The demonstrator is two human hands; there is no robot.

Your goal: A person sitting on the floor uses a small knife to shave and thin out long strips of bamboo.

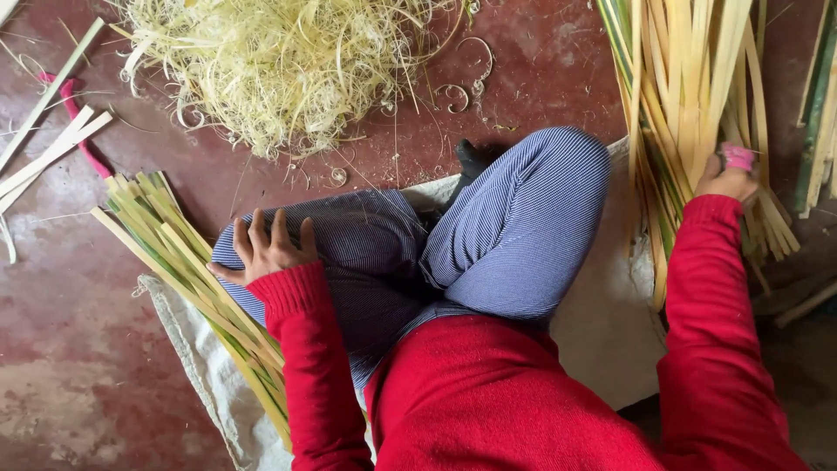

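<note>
red sleeves bent — left hand spread flat on knee | right hand gripping bamboo strips

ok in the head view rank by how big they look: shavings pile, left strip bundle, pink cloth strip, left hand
1. shavings pile
2. left strip bundle, though it lies nearer the camera
3. and 4. left hand and pink cloth strip look alike, so unranked

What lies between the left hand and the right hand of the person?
In the head view, the crossed legs in blue striped trousers lie between the left hand and the right hand.
</note>
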